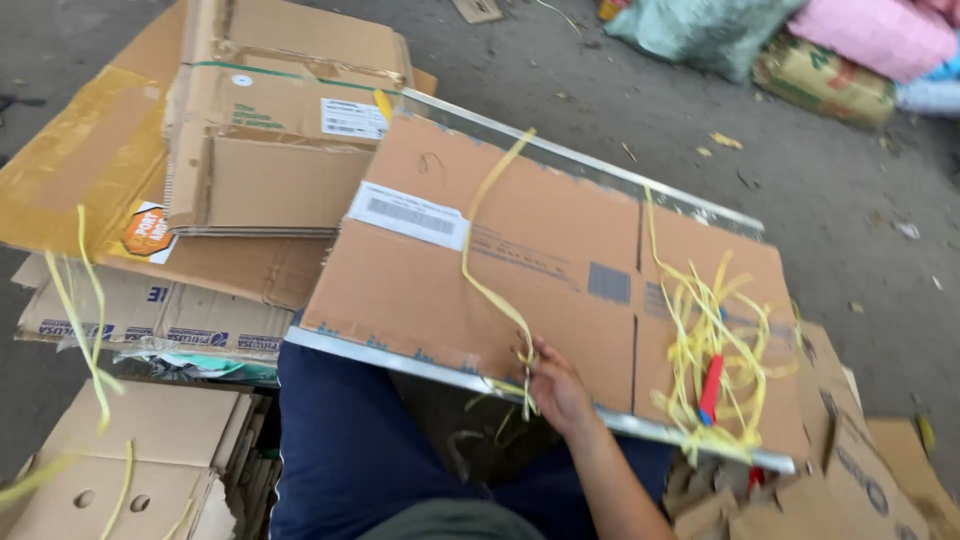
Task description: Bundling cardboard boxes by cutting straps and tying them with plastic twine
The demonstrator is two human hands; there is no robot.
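Our right hand (558, 390) pinches a yellow strap (487, 250) at the flattened carton's (560, 250) near edge; red cutter (710, 388) toward its right corner; bare floor (830, 180) beyond.

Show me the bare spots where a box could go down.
Bare concrete floor lies between the flattened box on the lap and the sacks. The cardboard stack and yellow straps crowd the left side and near right.

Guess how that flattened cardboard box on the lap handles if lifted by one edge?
The flattened box is probably light and fairly stiff: it lies flat across the lap. It may fold along the vertical crease. The yellow strap looks floppy, curling loosely where the right hand pinches it; its tangle would likely slide off.
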